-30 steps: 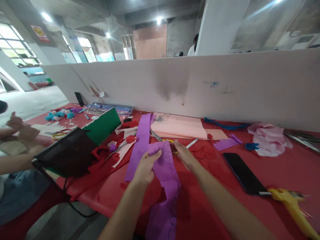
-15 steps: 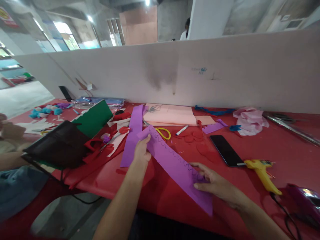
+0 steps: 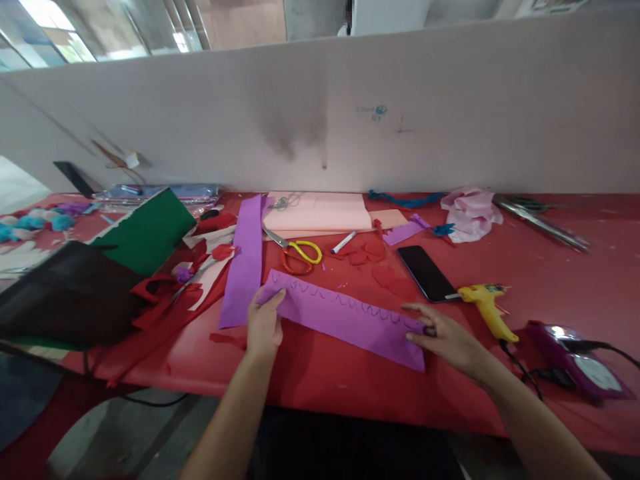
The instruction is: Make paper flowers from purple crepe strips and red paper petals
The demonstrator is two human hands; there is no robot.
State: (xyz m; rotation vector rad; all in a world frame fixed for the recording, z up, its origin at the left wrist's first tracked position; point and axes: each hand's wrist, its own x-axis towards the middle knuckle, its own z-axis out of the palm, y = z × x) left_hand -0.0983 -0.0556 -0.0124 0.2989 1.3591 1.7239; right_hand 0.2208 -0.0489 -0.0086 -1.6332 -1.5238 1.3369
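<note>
A purple paper strip (image 3: pixel 345 321) with a scalloped pen line along its upper edge stretches between my two hands, low over the front of the table. My left hand (image 3: pixel 266 320) pinches its left end, thumb on top. At the right end my right hand (image 3: pixel 443 337) grips the strip between thumb and fingers, with the index finger held straighter. Just beyond the strip lie scissors (image 3: pixel 300 255) with yellow and red handles and a white marker (image 3: pixel 344 243). A second purple strip (image 3: pixel 243 260) lies flat to the left of the scissors.
Right of my work lie a black phone (image 3: pixel 427 273), a yellow glue gun (image 3: pixel 487 310) and a purple device (image 3: pixel 577 363) with cords. Pink sheets (image 3: pixel 317 212) are near the white partition (image 3: pixel 200 120). A black bag (image 3: pixel 65 293), green board (image 3: pixel 145 233) and red scraps crowd the left.
The strip has swung from a steep slant to nearly level and looks flatter. My left hand moved down and left, uncovering the scissors. The view has tilted down and turned right.
</note>
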